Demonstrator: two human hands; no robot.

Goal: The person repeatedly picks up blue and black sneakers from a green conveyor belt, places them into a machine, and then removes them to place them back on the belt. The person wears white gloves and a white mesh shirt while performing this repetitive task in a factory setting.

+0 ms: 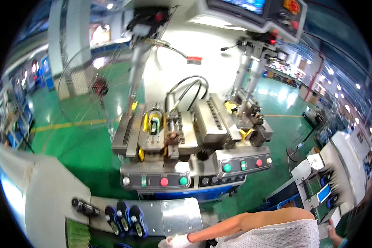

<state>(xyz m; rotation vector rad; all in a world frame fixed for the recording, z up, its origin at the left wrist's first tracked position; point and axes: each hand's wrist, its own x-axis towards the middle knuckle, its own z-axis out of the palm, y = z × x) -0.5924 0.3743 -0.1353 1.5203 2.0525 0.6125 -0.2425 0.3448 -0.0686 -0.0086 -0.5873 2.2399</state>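
Note:
My right hand [177,241], in a white glove, is at the lower edge beside the near end of a metal plate [181,213]. My bare right forearm reaches in from the right; the fingers are cut off and blurred, so their grip cannot be made out. My left hand is not in view. To the left of the gloved hand, several dark shoes [124,217] with blue-purple edges lie on the metal shelf. A black cylindrical object [85,207] lies farther left.
Ahead stands a two-station machine with button panels [155,180] [244,165]; a dark and green object [154,125] sits in its left station. A fan [96,84] stands left. Another person's hand [335,234] is at lower right, near a machine with a brush [337,182].

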